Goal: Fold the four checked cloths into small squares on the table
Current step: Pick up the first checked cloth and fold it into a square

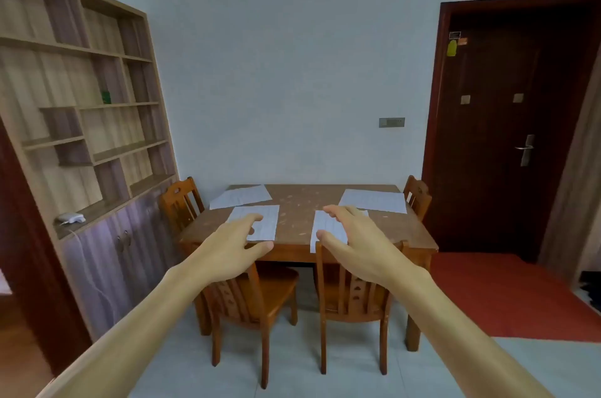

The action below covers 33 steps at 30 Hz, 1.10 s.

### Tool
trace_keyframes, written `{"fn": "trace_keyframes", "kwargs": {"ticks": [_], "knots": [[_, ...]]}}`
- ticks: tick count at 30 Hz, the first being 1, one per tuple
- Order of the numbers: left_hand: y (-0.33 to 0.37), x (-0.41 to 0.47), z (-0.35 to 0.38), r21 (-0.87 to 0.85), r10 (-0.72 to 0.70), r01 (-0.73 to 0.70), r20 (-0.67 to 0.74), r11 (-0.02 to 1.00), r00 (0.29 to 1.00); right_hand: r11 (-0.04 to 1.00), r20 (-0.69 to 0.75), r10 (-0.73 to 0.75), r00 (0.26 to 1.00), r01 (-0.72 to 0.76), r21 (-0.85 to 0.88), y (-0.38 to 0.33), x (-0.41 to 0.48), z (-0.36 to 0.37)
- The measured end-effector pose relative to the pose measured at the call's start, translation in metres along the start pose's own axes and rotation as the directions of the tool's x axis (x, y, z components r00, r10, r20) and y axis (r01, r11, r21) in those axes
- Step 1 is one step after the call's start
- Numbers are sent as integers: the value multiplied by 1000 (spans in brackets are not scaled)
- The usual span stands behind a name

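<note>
Several pale checked cloths lie flat on the brown wooden table (302, 218). One cloth (240, 196) is at the far left, another (374, 201) at the far right. The near-left cloth (265, 222) and the near-right cloth (325, 227) lie by the front edge; the near-right one hangs slightly over it. My left hand (232, 246) and my right hand (353, 240) are stretched out in the air in front of me, well short of the table. Fingers are spread and loosely bent, and neither hand holds anything.
Two wooden chairs (257, 297) (353, 297) stand between me and the table. More chairs (180, 202) (418, 196) sit at the far corners. A shelf cabinet (81, 111) fills the left wall. A dark door (520, 124) and red mat (507, 293) are on the right.
</note>
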<state>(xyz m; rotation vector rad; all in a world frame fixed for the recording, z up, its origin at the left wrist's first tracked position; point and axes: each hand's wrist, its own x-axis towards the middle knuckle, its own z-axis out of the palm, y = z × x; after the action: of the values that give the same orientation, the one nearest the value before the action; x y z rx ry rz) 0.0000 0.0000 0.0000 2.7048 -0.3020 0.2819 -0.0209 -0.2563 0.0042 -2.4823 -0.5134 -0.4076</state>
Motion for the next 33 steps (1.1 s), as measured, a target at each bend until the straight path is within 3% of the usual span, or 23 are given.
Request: {"fn": "trace_keyframes", "kwargs": {"ticks": [15,33], "knots": [[-141,107,-22,-20,11,-10,26,1000,1000,999,13,13,1000,-13,-37,-34,150,97],[-340,210,-38,-94,-86,92,65,991,994,999,116,-46,992,48,-9,-73,355,268]]}}
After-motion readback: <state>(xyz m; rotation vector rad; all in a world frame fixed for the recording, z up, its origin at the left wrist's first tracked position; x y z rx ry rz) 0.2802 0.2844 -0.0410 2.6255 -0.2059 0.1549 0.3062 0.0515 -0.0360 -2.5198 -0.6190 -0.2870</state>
